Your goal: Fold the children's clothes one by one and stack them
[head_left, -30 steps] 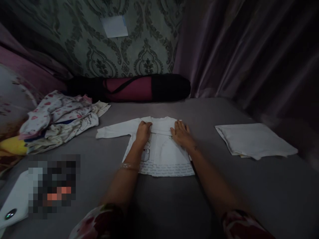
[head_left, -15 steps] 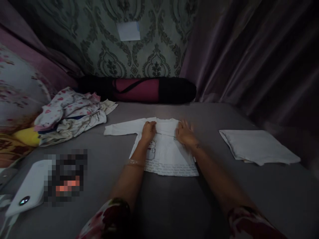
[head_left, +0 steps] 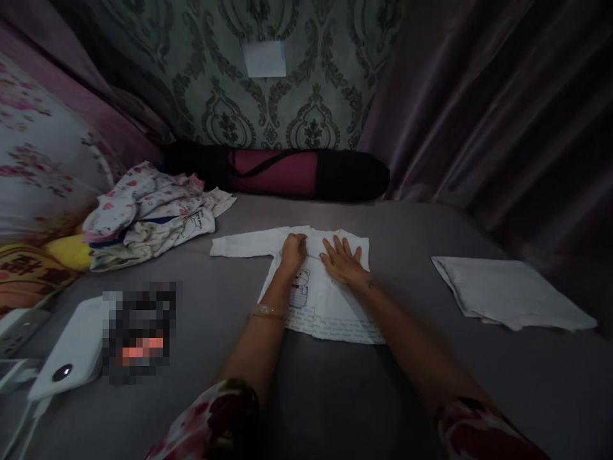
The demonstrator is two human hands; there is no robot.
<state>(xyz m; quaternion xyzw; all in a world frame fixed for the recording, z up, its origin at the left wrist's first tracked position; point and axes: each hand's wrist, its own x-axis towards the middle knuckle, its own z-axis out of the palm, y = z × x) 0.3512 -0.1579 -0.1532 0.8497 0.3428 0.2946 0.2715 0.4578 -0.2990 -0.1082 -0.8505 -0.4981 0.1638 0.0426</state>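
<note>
A small white long-sleeved shirt (head_left: 325, 313) lies flat on the grey sheet, with a bear print on its front and lines of lettering along the hem. One sleeve (head_left: 244, 245) stretches out to the left; the other is folded in across the chest. Near the collar, my left hand (head_left: 293, 252) is closed on the cloth at the end of the folded sleeve, its fingertips partly hidden. My right hand (head_left: 343, 262) rests palm down on the shirt's right side, fingers spread and holding nothing.
Rumpled clothes (head_left: 148, 207) are heaped at the left, near a yellow cushion (head_left: 69, 249). A white power bank (head_left: 71, 348) with cables lies beside a pixelated object (head_left: 141, 332). Folded white cloth (head_left: 512, 291) lies at right. A black and maroon bag (head_left: 278, 172) lines the back.
My right hand has moved from the shirt's right edge slightly inward and now lies flat with spread fingers. My left hand stays on the sleeve end. The view has shifted a little left.
</note>
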